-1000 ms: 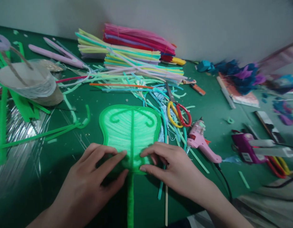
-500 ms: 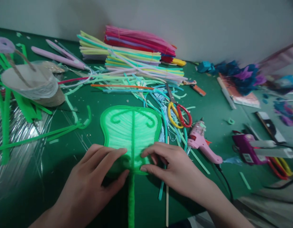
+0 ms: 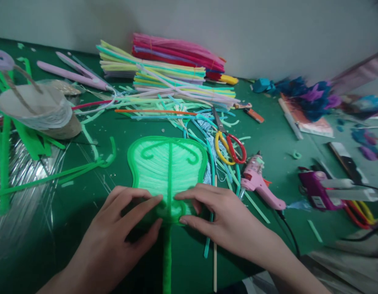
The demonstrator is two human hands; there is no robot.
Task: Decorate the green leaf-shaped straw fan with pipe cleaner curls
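On green felt, left hand (image 3: 121,228) and right hand (image 3: 219,216) — fingers spread — press fuzzy leaf-shaped fan (image 3: 167,167).

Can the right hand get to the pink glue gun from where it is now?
Probably yes: the pink glue gun lies just beside the right hand on the table, nothing between but loose straws.
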